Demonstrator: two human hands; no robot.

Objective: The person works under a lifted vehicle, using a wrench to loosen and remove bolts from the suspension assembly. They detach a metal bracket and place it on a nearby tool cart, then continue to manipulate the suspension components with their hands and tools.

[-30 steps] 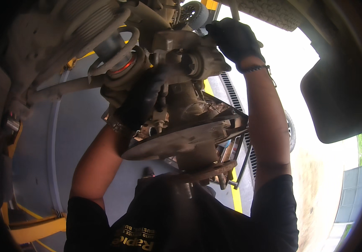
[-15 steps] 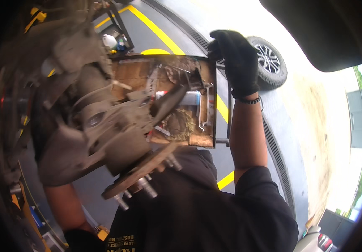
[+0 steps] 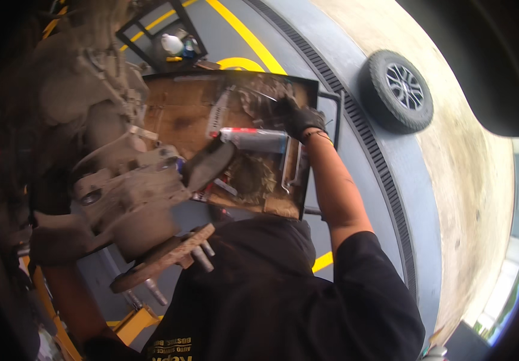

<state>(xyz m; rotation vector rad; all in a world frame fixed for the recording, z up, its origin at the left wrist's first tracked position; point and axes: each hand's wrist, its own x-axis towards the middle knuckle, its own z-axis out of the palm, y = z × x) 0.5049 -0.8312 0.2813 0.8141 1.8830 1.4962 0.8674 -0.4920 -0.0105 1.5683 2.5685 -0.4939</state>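
Observation:
My right hand [image 3: 304,120], in a black glove, is down at the far right corner of a cardboard-lined tray [image 3: 172,99]. Its fingers look bunched against dark parts there; what they hold, if anything, cannot be made out. Close to it lie a spray can [image 3: 256,139] and a thin metal rod with a bent end [image 3: 286,171]. A dirty wheel hub [image 3: 166,256] with studs hangs in front of me on the suspension knuckle [image 3: 133,180]. My left forearm [image 3: 76,295] goes up behind these parts, and they hide my left hand.
A wheel with a tyre [image 3: 396,90] lies on the floor to the right, past a drain grate [image 3: 355,111]. A dark frame stand [image 3: 157,33] with a white bottle [image 3: 171,44] is at the far left. A yellow metal piece [image 3: 136,325] shows below the hub.
My right hand has come down and left from its raised place by the wheel, into the tray's corner. The view has shifted, so the hub appears farther left.

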